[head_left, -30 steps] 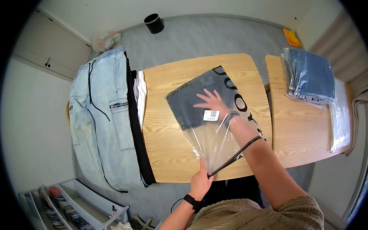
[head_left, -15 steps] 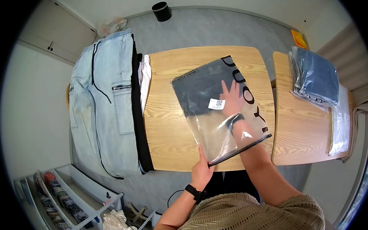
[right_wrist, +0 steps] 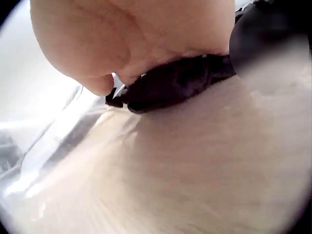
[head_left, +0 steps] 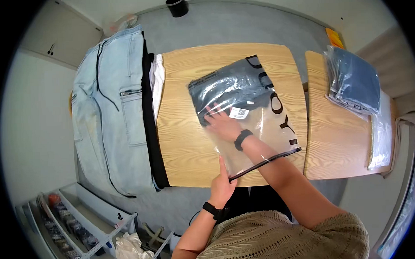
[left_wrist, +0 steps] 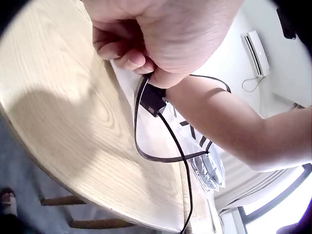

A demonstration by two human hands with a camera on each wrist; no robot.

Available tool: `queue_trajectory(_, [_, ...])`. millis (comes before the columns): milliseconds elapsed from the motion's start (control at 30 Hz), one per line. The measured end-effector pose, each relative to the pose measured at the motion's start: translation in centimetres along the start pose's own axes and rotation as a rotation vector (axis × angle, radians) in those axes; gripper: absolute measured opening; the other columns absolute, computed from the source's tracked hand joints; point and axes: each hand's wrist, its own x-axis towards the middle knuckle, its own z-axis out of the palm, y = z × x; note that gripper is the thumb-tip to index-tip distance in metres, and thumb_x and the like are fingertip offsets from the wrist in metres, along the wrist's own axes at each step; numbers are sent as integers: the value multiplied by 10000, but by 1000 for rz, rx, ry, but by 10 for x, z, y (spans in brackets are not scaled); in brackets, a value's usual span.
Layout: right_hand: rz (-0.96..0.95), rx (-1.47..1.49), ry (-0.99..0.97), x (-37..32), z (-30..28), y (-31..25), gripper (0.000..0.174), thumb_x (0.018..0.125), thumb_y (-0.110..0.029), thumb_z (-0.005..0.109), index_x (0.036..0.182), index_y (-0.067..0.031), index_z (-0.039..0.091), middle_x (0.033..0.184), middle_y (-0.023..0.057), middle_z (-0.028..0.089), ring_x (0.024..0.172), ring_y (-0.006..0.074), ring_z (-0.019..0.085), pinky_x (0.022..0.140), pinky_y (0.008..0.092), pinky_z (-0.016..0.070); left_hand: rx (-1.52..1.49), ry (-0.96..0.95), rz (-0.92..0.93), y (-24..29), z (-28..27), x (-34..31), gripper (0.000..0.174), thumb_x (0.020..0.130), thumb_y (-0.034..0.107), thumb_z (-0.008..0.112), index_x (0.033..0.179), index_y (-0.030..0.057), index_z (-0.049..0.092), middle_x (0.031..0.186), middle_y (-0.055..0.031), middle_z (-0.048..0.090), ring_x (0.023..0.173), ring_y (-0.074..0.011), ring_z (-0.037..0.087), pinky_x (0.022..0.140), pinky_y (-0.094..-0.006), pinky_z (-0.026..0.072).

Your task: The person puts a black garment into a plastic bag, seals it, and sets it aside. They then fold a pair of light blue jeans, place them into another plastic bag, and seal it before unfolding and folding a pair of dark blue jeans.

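Observation:
A clear zip bag (head_left: 262,123) with black lettering lies slanted on the wooden table. Inside its far half is a folded dark grey-blue garment (head_left: 233,89). My left hand (head_left: 222,189) pinches the near left corner of the bag at its black zip edge (head_left: 263,163); curled fingers (left_wrist: 134,59) show there in the left wrist view. Through the opening reaches my right hand (head_left: 225,128), fingers extended at the garment's lower left edge. Close up in the right wrist view, dark fabric (right_wrist: 178,85) lies under that hand. A white label (head_left: 239,113) sits beside the fingers.
Light blue jeans (head_left: 111,110) lie on the left, over black and white garments (head_left: 157,78). Bagged folded clothes (head_left: 354,81) are stacked on the right table (head_left: 331,139). Divided grey bins (head_left: 89,216) stand at lower left, a black bin (head_left: 177,6) at the back.
Inside the bag, my right hand has gone from the garment's middle to the right, then to its lower left edge. The bag's mouth flattened after the first frame; the left hand keeps its corner.

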Motion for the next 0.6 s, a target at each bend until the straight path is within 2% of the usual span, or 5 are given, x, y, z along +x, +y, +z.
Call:
queue_trajectory(100, [-62, 335, 185, -8, -17, 5, 476, 906, -305, 450, 1345, -122, 416, 1483, 48, 266, 1384, 282, 178, 1042, 642, 149, -31, 4, -4, -2, 2, -1, 956, 734, 93, 642, 1447, 24, 9, 690, -159, 592, 616, -332, 595, 552, -388, 461])
queue_trajectory(233, [461, -368, 493, -25, -42, 28, 562, 878, -307, 507, 1359, -48, 373, 1433, 112, 331, 1357, 278, 242, 1043, 613, 193, -10, 3, -83, -7, 8, -2, 956, 740, 59, 627, 1452, 43, -10, 687, -118, 603, 612, -289, 607, 561, -359, 469])
queue_trajectory(367, [661, -363, 463, -30, -35, 68, 635, 858, -359, 532, 1371, -33, 350, 1424, 136, 334, 1346, 275, 267, 1040, 594, 217, -94, -32, -96, -14, 6, -2, 980, 736, 100, 646, 1447, 34, -25, 676, -177, 598, 624, -355, 600, 556, -394, 461])
queue_trajectory(500, [688, -202, 550, -50, -15, 67, 687, 860, -418, 532, 1365, 6, 341, 1408, 151, 345, 1336, 275, 285, 929, 421, 434, -16, -29, -96, -17, 3, 1, 977, 733, 96, 637, 1446, 32, -28, 715, -191, 618, 649, -365, 609, 572, -405, 470])
queue_trajectory(600, [565, -2554, 331, -130, 86, 58, 560, 879, -375, 518, 1306, -24, 429, 1305, 161, 469, 1210, 293, 445, 914, 375, 444, -94, -2, -57, -27, 4, -13, 965, 730, 72, 628, 1445, 22, -18, 724, -178, 609, 672, -337, 614, 606, -379, 474])
